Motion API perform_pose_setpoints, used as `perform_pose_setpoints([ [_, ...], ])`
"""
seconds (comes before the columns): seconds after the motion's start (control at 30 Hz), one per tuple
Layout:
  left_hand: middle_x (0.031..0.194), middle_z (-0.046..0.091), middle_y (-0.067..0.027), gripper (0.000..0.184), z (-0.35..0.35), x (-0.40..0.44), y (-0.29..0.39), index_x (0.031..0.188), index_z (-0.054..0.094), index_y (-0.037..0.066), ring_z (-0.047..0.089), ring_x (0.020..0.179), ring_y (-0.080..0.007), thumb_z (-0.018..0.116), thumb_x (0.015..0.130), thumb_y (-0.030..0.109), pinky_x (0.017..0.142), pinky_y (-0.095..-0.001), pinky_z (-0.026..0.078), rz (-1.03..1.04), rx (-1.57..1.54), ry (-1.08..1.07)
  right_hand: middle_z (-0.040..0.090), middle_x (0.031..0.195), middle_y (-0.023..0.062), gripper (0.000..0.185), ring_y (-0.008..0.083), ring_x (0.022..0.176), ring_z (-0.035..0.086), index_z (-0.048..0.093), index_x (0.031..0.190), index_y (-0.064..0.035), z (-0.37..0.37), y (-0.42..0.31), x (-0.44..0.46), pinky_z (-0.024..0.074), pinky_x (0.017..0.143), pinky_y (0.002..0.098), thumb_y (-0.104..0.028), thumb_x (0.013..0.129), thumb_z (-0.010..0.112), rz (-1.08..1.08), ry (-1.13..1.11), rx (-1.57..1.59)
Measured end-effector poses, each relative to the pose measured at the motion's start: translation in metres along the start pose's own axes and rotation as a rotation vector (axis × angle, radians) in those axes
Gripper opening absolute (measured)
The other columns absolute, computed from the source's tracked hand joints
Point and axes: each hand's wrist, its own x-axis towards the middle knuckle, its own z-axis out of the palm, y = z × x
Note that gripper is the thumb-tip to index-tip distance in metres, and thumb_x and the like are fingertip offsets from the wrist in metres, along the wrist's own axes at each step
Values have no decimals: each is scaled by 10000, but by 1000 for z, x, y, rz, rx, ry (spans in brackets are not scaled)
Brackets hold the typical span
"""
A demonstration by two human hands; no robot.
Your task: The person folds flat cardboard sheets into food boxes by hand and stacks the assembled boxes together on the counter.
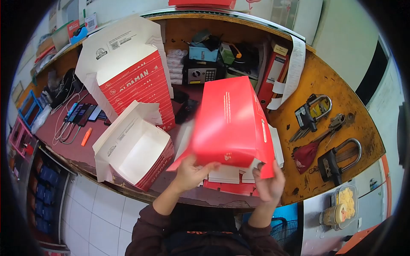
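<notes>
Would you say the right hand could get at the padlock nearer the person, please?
Probably yes, once the right hand leaves the red box it holds: only the red pouch lies near its way to that padlock.

The red box (pixel 226 117) is made of card, smooth and shiny on the outside. The open box (pixel 141 149) looks dull and papery inside. The counter (pixel 299 187) is wood on the right, rough and scratched, with chips in it. Both the top lock (pixel 304 117) and the bottom lock (pixel 329 167) have shiny metal loops. The pouch (pixel 305 158) looks like soft cloth. The tub (pixel 352 213) is clear plastic. The floor (pixel 94 209) has smooth, shiny tiles.
</notes>
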Motion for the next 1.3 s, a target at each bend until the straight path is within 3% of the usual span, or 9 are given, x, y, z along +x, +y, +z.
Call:
perform_pose_setpoints([
  [0.1,895,633,-126,246,-13,7,-5,1017,530,-52,624,818,-152,600,781,-34,764,-269,489,334,517,-81,585,943,68,252,139,838,563,485,1072,9,2,-3,-3,447,778,314,-153,879,487,194,-91,179],
  [0.2,922,614,-128,337,3,2,-17,1109,457,-55,617,834,-163,569,791,-58,753,-277,491,317,401,-32,582,937,92,210,121,846,550,497,1001,7,10,37,-7,453,762,280,-21,809,577,-505,361,-775],
  [0.3,953,585,-130,442,40,-11,-19,1196,345,-42,605,855,-167,539,800,-70,761,-277,487,223,-22,52,556,789,24,144,110,763,535,510,918,-45,25,92,-1,453,668,230,-55,806,601,-795,549,-430],
  [0.5,1115,509,-119,331,11,1,-9,1189,395,30,535,981,-192,456,894,165,784,-320,443,-291,-252,-191,504,765,-15,169,92,625,460,515,951,-109,36,57,-6,396,569,200,-32,813,575,-2,101,116],
  [0.63,1083,536,-42,413,10,6,7,1007,539,95,505,998,-213,334,900,437,838,-374,369,-631,-1329,178,547,989,28,409,99,815,514,453,1172,-81,44,62,1,435,693,232,26,792,557,-294,265,-263],
  [0.77,987,553,-32,420,-2,-1,-22,980,535,117,517,944,-200,324,898,470,850,-373,358,-506,-1119,107,461,1207,103,554,212,1085,476,326,1287,-45,35,61,-7,397,923,335,37,783,542,-475,173,-885],
  [0.97,824,557,-3,359,-6,-5,-37,900,565,90,531,818,-145,398,910,407,800,-317,378,-671,-1184,-146,454,1207,108,569,211,1093,464,306,1294,-41,43,65,-9,395,927,335,27,783,549,-437,159,-521],
  [1.07,576,494,2,482,21,-14,-13,760,620,14,442,553,-64,401,917,413,548,-197,360,-327,66,128,455,1199,109,573,216,1089,464,299,1295,-40,62,63,-14,397,928,337,19,785,553,-399,122,-401],
  [1.3,397,355,26,608,23,-32,2,530,585,21,332,382,-58,373,924,433,388,-212,244,-575,-338,-39,485,1152,125,536,238,1030,494,347,1266,-41,59,92,-19,407,899,366,-34,781,575,-339,133,-315],
])
